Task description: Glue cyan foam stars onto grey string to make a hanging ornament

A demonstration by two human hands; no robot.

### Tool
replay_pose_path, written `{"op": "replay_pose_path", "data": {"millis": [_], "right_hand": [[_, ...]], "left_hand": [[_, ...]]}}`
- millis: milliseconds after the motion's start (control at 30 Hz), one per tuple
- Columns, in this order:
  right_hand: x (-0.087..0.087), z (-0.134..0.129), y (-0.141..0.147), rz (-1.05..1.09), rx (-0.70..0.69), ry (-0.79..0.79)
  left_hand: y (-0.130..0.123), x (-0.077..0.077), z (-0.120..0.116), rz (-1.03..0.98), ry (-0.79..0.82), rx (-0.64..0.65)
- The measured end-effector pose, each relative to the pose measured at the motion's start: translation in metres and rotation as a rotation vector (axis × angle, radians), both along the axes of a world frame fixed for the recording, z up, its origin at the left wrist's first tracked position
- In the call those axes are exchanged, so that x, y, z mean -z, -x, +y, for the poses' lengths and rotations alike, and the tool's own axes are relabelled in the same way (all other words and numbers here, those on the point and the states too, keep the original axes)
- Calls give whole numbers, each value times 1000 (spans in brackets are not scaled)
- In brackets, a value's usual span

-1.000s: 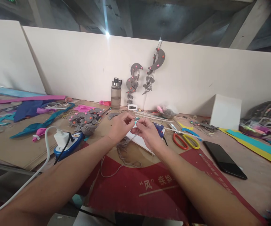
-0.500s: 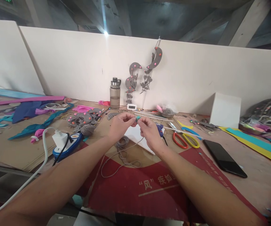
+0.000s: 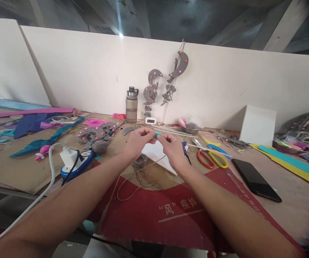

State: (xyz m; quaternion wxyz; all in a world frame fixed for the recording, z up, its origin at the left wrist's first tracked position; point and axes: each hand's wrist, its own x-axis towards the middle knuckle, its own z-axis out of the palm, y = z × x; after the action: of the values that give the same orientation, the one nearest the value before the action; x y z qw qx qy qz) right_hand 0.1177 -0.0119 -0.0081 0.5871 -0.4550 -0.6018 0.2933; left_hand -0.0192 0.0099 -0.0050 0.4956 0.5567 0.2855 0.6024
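Both hands meet above the middle of the table. My left hand [image 3: 140,141] pinches one side of a small teal piece [image 3: 157,133], too small to make out fully. With thumb and forefinger, my right hand [image 3: 172,147] grips the other side of it. A grey cord [image 3: 154,165] runs from under my right hand to a loose coil [image 3: 140,161] on the cardboard below. A white sheet or board [image 3: 157,154] lies beneath the hands. Partly hidden behind my right hand is a blue tool [image 3: 184,145] with a black cable.
Scissors [image 3: 210,157] with red and yellow handles and a black phone [image 3: 256,180] lie at right. A blue power strip [image 3: 79,165] with a white plug stands left, near grey crescents [image 3: 96,132]. A bottle [image 3: 131,105] and small clock [image 3: 150,121] stand by the wall.
The fingers have shifted slightly around the teal piece, and more of its teal shows. My right hand has moved a little to the right. The view has tilted slightly.
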Motion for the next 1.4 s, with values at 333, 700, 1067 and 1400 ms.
{"op": "replay_pose_path", "data": {"millis": [333, 700, 1067, 1400], "right_hand": [[-5, -2, -1, -45, 105, 14], [-1, 0, 0, -11, 55, -18], [-2, 1, 2, 205, 58, 57], [8, 3, 5, 93, 89, -48]], "left_hand": [[-3, -4, -4, -23, 76, 56], [-2, 0, 0, 76, -2, -3], [-3, -1, -3, -127, 140, 236], [-7, -2, -10, -60, 208, 94]]}}
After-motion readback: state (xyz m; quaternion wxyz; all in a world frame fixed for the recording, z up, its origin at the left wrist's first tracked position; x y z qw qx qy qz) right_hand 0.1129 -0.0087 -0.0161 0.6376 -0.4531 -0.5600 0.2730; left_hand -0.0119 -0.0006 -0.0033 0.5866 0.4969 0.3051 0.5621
